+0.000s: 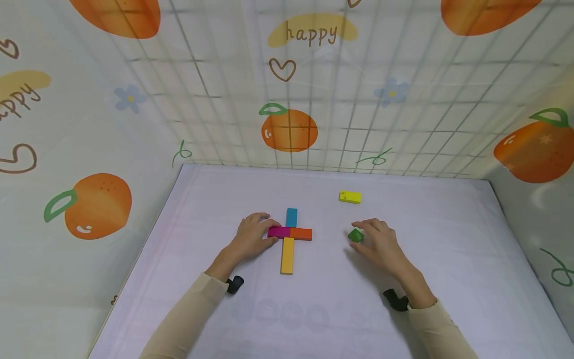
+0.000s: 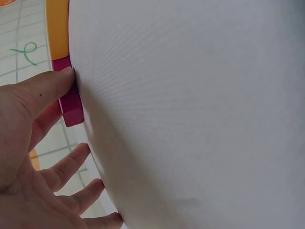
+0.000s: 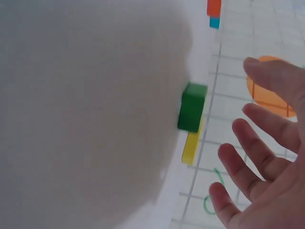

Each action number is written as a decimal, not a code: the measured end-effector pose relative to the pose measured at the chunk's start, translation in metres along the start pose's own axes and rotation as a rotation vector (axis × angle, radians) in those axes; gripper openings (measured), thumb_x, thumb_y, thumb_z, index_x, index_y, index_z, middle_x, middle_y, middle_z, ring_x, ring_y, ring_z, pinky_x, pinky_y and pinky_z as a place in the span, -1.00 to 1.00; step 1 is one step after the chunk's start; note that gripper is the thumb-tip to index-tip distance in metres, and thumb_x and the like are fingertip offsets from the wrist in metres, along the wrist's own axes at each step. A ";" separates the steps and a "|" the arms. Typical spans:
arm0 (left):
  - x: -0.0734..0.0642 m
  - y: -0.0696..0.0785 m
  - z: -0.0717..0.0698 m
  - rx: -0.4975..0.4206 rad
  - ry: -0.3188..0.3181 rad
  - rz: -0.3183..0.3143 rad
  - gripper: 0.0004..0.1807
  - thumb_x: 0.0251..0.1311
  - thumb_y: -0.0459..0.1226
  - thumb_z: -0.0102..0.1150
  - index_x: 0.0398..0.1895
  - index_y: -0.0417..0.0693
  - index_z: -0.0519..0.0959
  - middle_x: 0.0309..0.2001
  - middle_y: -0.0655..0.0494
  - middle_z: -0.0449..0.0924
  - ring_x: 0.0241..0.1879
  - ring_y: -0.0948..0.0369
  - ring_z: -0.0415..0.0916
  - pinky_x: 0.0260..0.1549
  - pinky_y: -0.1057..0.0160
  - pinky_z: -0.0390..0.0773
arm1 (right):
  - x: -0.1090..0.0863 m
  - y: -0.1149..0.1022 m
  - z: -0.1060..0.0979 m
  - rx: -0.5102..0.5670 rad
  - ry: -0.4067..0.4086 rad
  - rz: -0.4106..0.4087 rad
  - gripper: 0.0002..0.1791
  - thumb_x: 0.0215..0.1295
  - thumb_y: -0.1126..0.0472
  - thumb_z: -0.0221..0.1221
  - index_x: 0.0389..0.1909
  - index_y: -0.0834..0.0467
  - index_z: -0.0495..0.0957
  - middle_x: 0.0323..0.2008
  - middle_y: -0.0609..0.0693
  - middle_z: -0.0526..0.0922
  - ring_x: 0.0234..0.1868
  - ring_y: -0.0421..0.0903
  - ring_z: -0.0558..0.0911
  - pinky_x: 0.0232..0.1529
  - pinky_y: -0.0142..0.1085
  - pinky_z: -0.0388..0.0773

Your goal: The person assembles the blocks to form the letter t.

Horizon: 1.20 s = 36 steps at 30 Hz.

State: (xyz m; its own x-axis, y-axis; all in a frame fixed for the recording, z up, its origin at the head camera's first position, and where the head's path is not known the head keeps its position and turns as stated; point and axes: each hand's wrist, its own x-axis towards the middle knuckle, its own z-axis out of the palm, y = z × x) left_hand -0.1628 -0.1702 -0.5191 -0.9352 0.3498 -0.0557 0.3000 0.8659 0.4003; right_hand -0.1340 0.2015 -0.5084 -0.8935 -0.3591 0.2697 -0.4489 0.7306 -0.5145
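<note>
Just below the centre of the head view, my left hand (image 1: 248,237) pinches the pink block (image 1: 279,232) between thumb and index finger; in the left wrist view my other fingers are spread apart below it. The pink block lies flat on the white table (image 1: 215,194), end to end with the orange block (image 1: 302,234) on its right. The blue block (image 1: 292,218) reaches up the frame from this row and the amber block (image 1: 287,257) reaches down, so the four make a cross.

Right of the cross, my right hand (image 1: 381,247) is at the green block (image 1: 356,236), thumb and fingertips held apart on either side of it; the right wrist view shows the fingers spread, clear of the block. Further up the frame, well apart from the cross, lies the yellow block (image 1: 350,198), with small marks on its left end. Beige sleeves (image 1: 186,314) cover my forearms at the lower edge.
</note>
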 end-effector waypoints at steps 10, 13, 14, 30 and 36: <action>-0.001 -0.001 0.001 -0.007 0.002 0.002 -0.62 0.27 -0.09 0.33 0.16 0.23 0.61 0.37 -0.07 0.34 0.40 -0.06 0.13 0.34 -0.25 0.11 | 0.008 0.019 -0.012 0.093 -0.190 0.089 -0.45 0.20 0.24 0.41 0.22 0.22 0.54 0.06 0.17 0.55 0.09 0.17 0.49 0.01 0.15 0.32; -0.001 -0.001 0.001 -0.007 -0.002 -0.003 -0.60 0.26 -0.08 0.33 0.17 0.23 0.61 0.37 -0.06 0.33 0.40 -0.05 0.12 0.34 -0.25 0.10 | 0.009 0.025 -0.011 0.124 -0.222 0.096 -0.44 0.20 0.25 0.40 0.23 0.23 0.53 0.04 0.17 0.55 0.06 0.16 0.50 0.02 0.13 0.37; -0.001 -0.001 0.001 -0.008 -0.004 -0.005 -0.60 0.26 -0.07 0.33 0.17 0.24 0.60 0.37 -0.06 0.33 0.40 -0.04 0.12 0.34 -0.25 0.10 | 0.010 0.027 -0.011 0.129 -0.228 0.094 -0.44 0.20 0.25 0.40 0.23 0.23 0.53 0.04 0.17 0.56 0.06 0.15 0.50 0.02 0.12 0.38; 0.000 -0.001 0.001 -0.004 -0.012 -0.008 -0.59 0.27 -0.07 0.33 0.18 0.24 0.60 0.38 -0.06 0.32 0.41 -0.04 0.10 0.34 -0.25 0.10 | 0.012 0.033 -0.002 0.060 -0.218 0.083 -0.47 0.15 0.19 0.44 0.14 0.24 0.58 0.00 0.17 0.59 0.02 0.16 0.49 0.00 0.13 0.37; 0.001 -0.002 0.002 0.001 -0.009 -0.007 -0.60 0.28 -0.06 0.31 0.18 0.25 0.60 0.38 -0.05 0.32 0.41 -0.04 0.10 0.35 -0.24 0.10 | 0.013 0.027 -0.001 0.029 -0.206 0.122 -0.51 0.14 0.14 0.45 0.06 0.25 0.61 -0.02 0.19 0.59 0.00 0.17 0.50 -0.01 0.11 0.39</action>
State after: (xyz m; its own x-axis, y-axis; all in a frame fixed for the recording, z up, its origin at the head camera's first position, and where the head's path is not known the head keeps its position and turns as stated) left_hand -0.1639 -0.1711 -0.5223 -0.9356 0.3467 -0.0673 0.2932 0.8688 0.3990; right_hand -0.1580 0.2172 -0.5183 -0.9234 -0.3824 0.0343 -0.3353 0.7596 -0.5572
